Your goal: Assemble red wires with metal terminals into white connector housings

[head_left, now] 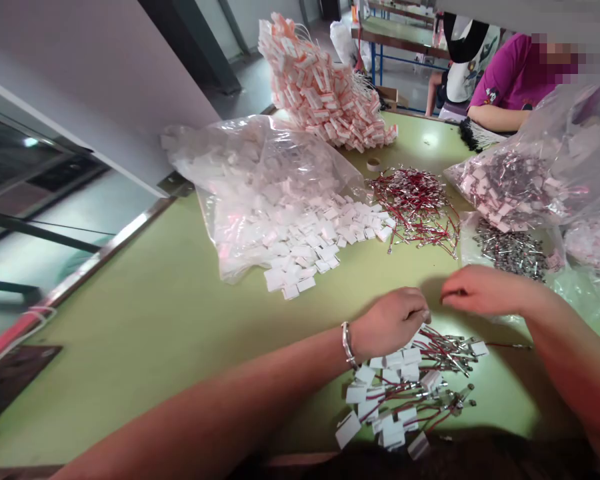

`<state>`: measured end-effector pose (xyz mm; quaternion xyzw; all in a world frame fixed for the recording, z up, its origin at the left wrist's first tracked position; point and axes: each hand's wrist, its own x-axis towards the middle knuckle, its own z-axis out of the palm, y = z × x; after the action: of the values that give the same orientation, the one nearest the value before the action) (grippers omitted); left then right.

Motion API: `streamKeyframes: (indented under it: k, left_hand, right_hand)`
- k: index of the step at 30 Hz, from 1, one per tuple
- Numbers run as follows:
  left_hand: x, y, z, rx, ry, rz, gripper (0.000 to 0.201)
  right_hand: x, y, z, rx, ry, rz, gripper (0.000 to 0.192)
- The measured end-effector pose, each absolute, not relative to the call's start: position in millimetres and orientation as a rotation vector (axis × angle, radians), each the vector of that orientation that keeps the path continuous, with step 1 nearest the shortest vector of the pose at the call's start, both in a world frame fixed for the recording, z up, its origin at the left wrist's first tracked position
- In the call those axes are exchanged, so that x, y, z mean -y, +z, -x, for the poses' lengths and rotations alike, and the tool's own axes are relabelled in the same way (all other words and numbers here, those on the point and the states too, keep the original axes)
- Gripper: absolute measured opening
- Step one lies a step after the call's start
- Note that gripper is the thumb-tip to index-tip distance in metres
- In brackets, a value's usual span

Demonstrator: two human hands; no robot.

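My left hand (391, 321), with a silver bracelet on the wrist, has its fingers curled closed over the upper edge of a pile of red wires with white plastic housings (394, 427). Whatever is in those fingers is hidden. To its right, a short gap away, my right hand (485, 291) is held with fingers bent together; I cannot make out anything between them. The wires in the near pile have metal ends pointing right, and one red wire (503, 345) sticks out farther than the others.
Loose white housings (310, 250) spill from a clear plastic bag (215, 173). Beyond my hands lie red wires (413, 193), small metal parts (513, 250) and a tape roll (373, 164). An orange-and-white heap (325, 93) stands farther back. A person in a purple shirt (513, 73) sits opposite.
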<state>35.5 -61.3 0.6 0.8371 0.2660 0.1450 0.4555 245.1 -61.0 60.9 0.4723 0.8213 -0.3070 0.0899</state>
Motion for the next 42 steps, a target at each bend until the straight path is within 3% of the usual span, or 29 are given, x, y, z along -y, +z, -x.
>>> streamKeyframes:
  k: [6, 12, 14, 17, 21, 23, 26, 28, 31, 37, 42]
  left_hand:
    - [36.0, 10.7, -46.4, -0.514, 0.102, -2.041, 0.024]
    - [2.2, -3.9, -78.7, -0.827, 0.711, -2.38, 0.024]
    - [2.7, -10.7, -82.9, -0.736, 0.814, -2.574, 0.038]
    - [10.6, -19.0, -78.9, -0.734, 0.683, -2.765, 0.054]
    - [16.1, -20.0, -67.4, -0.837, 0.352, -2.759, 0.049]
    - [15.5, -15.8, -64.2, -0.848, 0.296, -2.679, 0.04]
    - [12.3, -9.4, -62.3, -0.945, 0.333, -2.468, 0.034]
    - [9.7, -7.7, -61.5, -0.999, 0.376, -2.333, 0.03]
    - [7.5, -8.6, -60.3, -1.008, 0.433, -2.233, 0.023]
    - [7.7, -14.1, -60.0, -0.913, 0.403, -2.298, 0.026]
    - [4.6, -15.6, -59.1, -0.863, 0.404, -2.254, 0.025]
  right_hand:
    - [24.1, 39.0, -273.6, -2.294, -0.449, -2.147, 0.016]
    - [34.0, 18.4, -251.9, -2.223, -0.091, -2.218, 0.021]
    - [43.9, 22.7, -241.9, -2.233, -0.135, -2.224, 0.021]
    - [55.1, 31.4, -227.5, -2.33, -0.346, -2.231, 0.018]
    - [50.5, 43.0, -237.4, -2.48, -0.833, -2.072, 0.024]
    - [42.6, 49.4, -261.9, -2.441, -0.876, -2.02, 0.028]
    - [31.5, 53.2, -306.7, -2.277, -0.361, -2.256, 0.016]
    - [28.5, 49.5, -329.7, -2.17, -0.156, -2.173, 0.012]
    - [33.2, 39.2, -349.8, -2.123, 0.024, -2.214, 0.026]
    - [60.1, 16.9, -382.6, -2.263, -0.027, -2.523, 0.033]
    - [73.3, -11.5, -374.6, -2.094, 0.088, -2.521, 0.058]
